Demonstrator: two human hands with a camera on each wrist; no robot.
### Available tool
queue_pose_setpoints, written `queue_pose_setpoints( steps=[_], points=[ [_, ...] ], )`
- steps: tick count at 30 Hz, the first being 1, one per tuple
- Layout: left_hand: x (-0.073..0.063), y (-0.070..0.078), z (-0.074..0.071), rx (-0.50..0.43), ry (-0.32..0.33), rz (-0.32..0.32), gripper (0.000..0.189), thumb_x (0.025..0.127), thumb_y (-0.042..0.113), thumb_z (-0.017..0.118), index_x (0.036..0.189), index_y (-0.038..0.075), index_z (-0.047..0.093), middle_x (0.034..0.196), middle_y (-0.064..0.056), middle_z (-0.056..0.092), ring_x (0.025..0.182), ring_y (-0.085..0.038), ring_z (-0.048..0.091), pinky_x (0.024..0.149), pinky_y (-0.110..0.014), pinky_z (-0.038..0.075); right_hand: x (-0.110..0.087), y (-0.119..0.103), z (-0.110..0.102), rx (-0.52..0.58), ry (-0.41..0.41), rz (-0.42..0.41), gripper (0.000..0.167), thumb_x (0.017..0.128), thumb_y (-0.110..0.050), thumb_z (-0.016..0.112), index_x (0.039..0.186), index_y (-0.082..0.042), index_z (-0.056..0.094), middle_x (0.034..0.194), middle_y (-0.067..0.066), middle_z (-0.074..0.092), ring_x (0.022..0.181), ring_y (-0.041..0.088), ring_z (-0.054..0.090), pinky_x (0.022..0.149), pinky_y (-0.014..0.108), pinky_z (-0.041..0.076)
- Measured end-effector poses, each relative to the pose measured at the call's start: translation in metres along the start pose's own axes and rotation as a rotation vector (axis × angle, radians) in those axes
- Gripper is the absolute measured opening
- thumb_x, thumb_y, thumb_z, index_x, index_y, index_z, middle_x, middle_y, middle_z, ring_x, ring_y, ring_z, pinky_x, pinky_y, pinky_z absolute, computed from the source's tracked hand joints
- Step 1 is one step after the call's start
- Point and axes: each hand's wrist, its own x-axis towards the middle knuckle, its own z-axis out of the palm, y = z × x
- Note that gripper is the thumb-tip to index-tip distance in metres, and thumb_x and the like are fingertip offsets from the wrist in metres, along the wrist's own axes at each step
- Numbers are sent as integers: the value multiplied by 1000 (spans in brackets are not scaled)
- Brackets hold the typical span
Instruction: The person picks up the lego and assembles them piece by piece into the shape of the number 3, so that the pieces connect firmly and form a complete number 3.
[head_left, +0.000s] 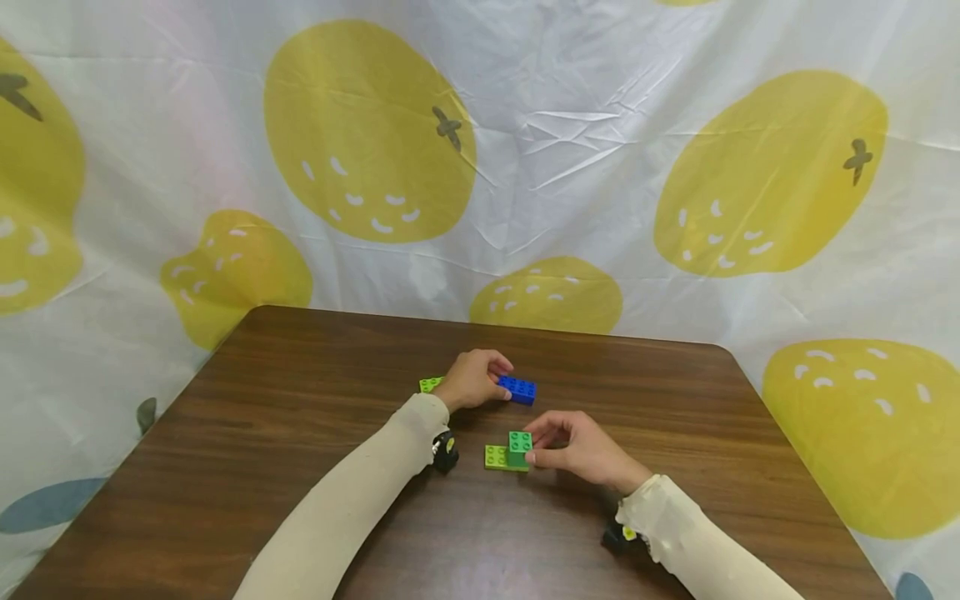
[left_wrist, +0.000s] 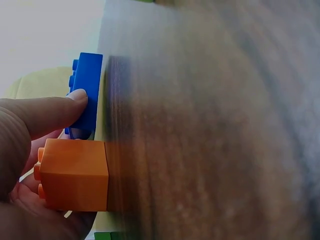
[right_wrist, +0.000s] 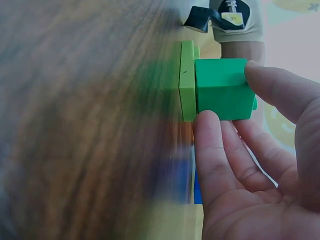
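Observation:
My left hand [head_left: 472, 381] pinches a blue toy brick [head_left: 522, 389], thumb along its side and the other fingers behind it. In the left wrist view the blue brick [left_wrist: 91, 85] is close over the tabletop, slightly tilted. An orange brick [left_wrist: 75, 175] stands beside it below the thumb; in the head view the left hand hides it. Nearer the front, my right hand [head_left: 588, 450] holds a green brick [head_left: 519, 448] between thumb and fingers. That brick sits over the right half of a flat lime-green brick [head_left: 496, 456], whose left studs stay uncovered.
Another lime-green brick [head_left: 430, 384] lies partly hidden behind the left hand. The brown wooden table [head_left: 637, 383] ends at a lemon-print cloth [head_left: 525, 183] hanging behind it. Black wrist cameras [head_left: 446, 452] sit under both sleeves.

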Motion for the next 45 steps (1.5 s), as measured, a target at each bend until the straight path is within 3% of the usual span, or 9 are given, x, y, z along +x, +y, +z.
queue_pose_setpoints(
  steps=[14, 30, 45],
  points=[
    [-4, 3, -5, -64, 54, 11, 42, 84, 19, 91, 121, 12, 74, 116, -5, 77, 107, -19, 72, 99, -39, 59, 0, 0, 1, -2, -4, 15, 31, 90, -24, 85, 117, -11, 76, 102, 5, 78, 96, 20, 71, 83, 26, 55],
    [-16, 24, -18, -162, 141, 66, 39, 88, 20, 89, 123, 10, 74, 125, -6, 76, 112, -24, 73, 100, -41, 59, -1, -2, 0, 13, -8, 15, 32, 90, -23, 85, 118, -10, 76, 104, 7, 78, 96, 21, 71, 80, 26, 56],
    [-32, 40, -23, -161, 114, 83, 42, 89, 24, 88, 126, 9, 74, 124, -4, 76, 109, -25, 73, 94, -39, 61, -1, -2, 0, 12, -12, 23, 31, 92, -26, 84, 117, -11, 75, 104, 4, 78, 95, 17, 71, 80, 27, 57]
  ],
)
